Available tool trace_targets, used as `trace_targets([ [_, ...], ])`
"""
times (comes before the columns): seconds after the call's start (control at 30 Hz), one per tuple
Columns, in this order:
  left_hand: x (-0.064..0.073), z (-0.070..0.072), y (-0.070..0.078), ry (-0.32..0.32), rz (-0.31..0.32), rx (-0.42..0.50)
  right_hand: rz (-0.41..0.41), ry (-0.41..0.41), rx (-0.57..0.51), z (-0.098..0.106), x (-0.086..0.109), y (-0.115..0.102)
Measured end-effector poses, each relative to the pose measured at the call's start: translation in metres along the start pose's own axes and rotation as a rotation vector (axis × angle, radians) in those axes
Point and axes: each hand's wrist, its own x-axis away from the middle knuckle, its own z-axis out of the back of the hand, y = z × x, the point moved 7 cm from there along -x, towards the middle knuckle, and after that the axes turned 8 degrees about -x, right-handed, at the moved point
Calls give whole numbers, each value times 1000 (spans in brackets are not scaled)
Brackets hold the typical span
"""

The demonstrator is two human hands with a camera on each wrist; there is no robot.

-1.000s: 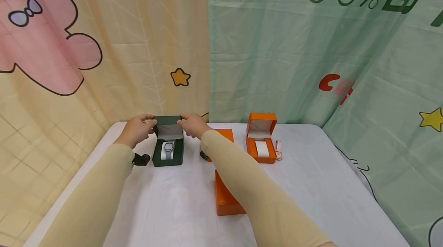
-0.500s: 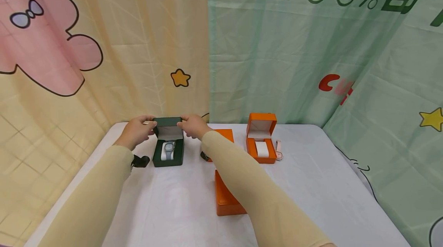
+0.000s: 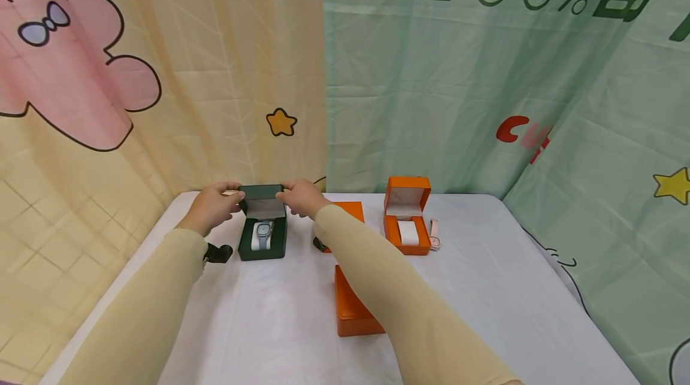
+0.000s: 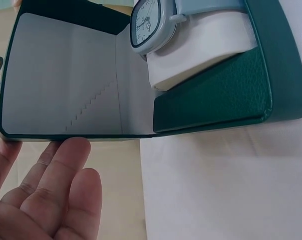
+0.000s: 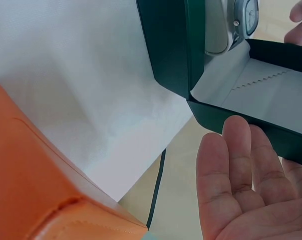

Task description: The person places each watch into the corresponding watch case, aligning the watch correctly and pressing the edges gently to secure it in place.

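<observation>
A dark green watch box (image 3: 262, 250) stands with its lid (image 3: 261, 192) raised at the left of the table's far side. Inside, a watch (image 3: 263, 230) with a grey-blue strap sits around a white cushion. My left hand (image 3: 215, 205) grips the lid's left side, thumb toward the front. On the opposite side, my right hand (image 3: 303, 196) holds the lid's right edge between thumb and fingers. In the left wrist view, the fingertips (image 4: 76, 150) lie against the lid's side. The right wrist view shows fingers (image 5: 236, 135) along the other side, the thumb hidden.
An open orange watch box (image 3: 408, 184) with a white cushion stands to the right, a pink-strapped watch (image 3: 434, 235) beside it. Another orange box (image 3: 350, 208) is partly behind my right sleeve, a dark item (image 3: 319, 244) by it. Nearer lies an orange box (image 3: 353, 316). Curtains (image 3: 431, 103) hang behind.
The green lid's top edge and both hands sit very slightly lower; the head view has also shifted a little. Both hands keep their hold on the lid.
</observation>
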Motion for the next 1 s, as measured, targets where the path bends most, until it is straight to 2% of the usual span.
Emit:
trace_targets([
  [1.0,8,0,1,-13,-18,6,-8,-48,18,-2,-3,5],
])
